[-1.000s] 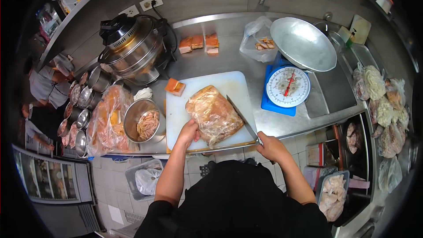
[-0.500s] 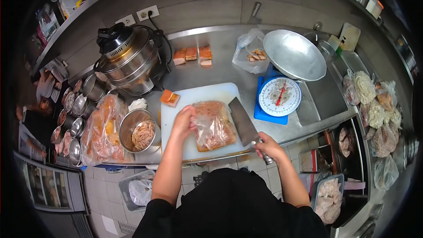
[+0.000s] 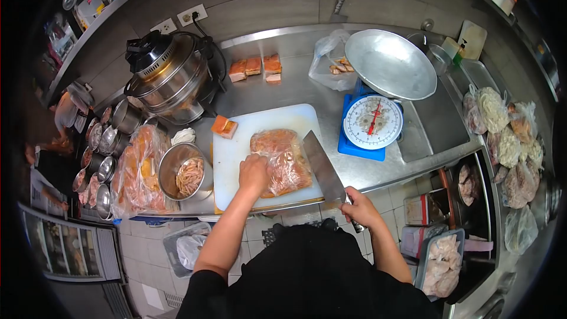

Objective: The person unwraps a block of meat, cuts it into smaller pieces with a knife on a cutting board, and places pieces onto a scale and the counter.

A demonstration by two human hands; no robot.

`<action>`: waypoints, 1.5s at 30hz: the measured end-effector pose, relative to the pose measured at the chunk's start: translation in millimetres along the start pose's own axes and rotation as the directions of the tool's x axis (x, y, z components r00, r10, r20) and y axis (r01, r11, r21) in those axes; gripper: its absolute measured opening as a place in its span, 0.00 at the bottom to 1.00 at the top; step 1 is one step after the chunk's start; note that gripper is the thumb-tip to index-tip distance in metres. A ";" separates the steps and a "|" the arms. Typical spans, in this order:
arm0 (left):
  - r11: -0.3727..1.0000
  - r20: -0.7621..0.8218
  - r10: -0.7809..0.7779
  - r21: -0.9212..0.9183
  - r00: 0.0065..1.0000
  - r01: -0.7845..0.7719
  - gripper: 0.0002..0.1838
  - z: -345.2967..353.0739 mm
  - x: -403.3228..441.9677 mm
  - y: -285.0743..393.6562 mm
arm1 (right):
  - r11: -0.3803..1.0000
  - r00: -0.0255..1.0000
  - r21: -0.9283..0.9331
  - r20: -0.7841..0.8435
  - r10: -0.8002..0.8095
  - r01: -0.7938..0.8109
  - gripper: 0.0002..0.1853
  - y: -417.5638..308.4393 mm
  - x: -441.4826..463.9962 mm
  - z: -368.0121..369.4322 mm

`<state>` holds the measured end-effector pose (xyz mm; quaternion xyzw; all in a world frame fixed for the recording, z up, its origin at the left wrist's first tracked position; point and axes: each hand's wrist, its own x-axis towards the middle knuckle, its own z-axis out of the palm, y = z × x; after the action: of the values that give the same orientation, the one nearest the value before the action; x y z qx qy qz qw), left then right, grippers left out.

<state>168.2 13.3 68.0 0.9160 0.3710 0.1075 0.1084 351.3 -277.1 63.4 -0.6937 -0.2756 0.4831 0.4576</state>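
A slab of meat in clear plastic wrap (image 3: 286, 162) lies on the white cutting board (image 3: 301, 118). My left hand (image 3: 255, 172) is on the slab's left edge, its fingers bent over the wrap; whether they pinch the plastic is hidden. My right hand (image 3: 359, 208) is closed round the handle of a broad cleaver (image 3: 323, 167), whose blade lies flat-looking along the slab's right side. A small orange-topped meat block (image 3: 224, 126) sits at the board's upper left corner. To the left stands a steel pot (image 3: 167, 174) holding pale meat strips.
A blue scale (image 3: 361, 152) with a metal pan (image 3: 391, 64) stands at the right. Behind the board are meat blocks (image 3: 253, 65) and a plastic bag (image 3: 323, 65). A large steel cooker (image 3: 171, 82), bagged meat (image 3: 140, 171) and bowls are leftward. A person (image 3: 56, 142) is at far left.
The slab was turned from a tilted position to nearly straight. My left hand lifted at its upper left, then came down onto its left edge. The cleaver's broad face now shows.
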 end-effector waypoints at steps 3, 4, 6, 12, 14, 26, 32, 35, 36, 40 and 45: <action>0.999 0.061 0.042 0.011 0.997 -0.043 0.08 -0.6 24.3 -12.5 | 0.999 1.000 0.043 -0.016 0.011 -0.011 0.17 6.4 2.5 2.2; 0.999 -0.045 0.036 0.018 0.998 -0.035 0.08 -3.6 34.6 -14.9 | 0.998 1.000 0.059 -0.027 0.013 -0.011 0.17 13.5 5.6 4.3; 0.999 -0.150 0.037 0.025 0.988 -0.033 0.08 -13.0 54.5 -17.2 | 0.997 0.999 0.080 -0.042 0.013 -0.009 0.17 24.1 10.2 5.5; 0.876 -0.207 0.463 -0.043 0.862 -0.481 0.19 8.5 57.8 27.6 | 0.999 0.999 0.049 -0.047 0.004 -0.002 0.18 22.9 9.9 3.7; 0.922 -0.232 0.385 0.120 0.893 -0.367 0.18 43.9 56.8 45.3 | 1.000 0.999 0.030 -0.039 0.008 -0.007 0.18 28.4 12.4 1.9; 0.774 -0.258 -0.356 -0.620 0.898 0.129 0.10 84.6 175.4 -95.4 | 0.999 0.998 0.026 -0.045 0.042 -0.041 0.21 21.3 6.5 1.1; -0.104 0.059 -0.585 -0.995 0.809 -0.002 0.17 17.3 128.9 -118.5 | 0.999 0.998 -0.016 -0.042 0.050 -0.051 0.20 21.9 8.0 1.3; 0.750 -0.330 -0.496 -0.628 0.803 0.206 0.24 23.7 86.2 -135.2 | 0.989 0.997 -0.143 -0.061 0.040 -0.048 0.21 2.9 0.8 4.4; 0.861 -0.302 -0.437 -0.411 0.847 0.298 0.27 20.4 58.8 -115.7 | 0.952 0.995 -0.306 -0.098 -0.001 -0.029 0.21 -2.9 -2.8 7.3; 0.867 0.066 -0.444 -0.222 0.894 0.447 0.35 15.8 -3.4 -96.7 | 0.829 0.992 -0.559 -0.114 -0.057 -0.016 0.19 -26.1 -7.1 16.5; 0.595 0.466 -0.199 -0.642 0.862 0.484 0.31 26.1 -30.9 -98.9 | 0.748 0.990 -0.661 -0.057 -0.132 0.062 0.17 -37.7 5.6 29.6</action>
<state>88.9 57.8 12.0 0.7044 0.4409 0.0626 0.5527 328.4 -245.5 91.7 -0.8181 -0.4402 0.2958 0.2225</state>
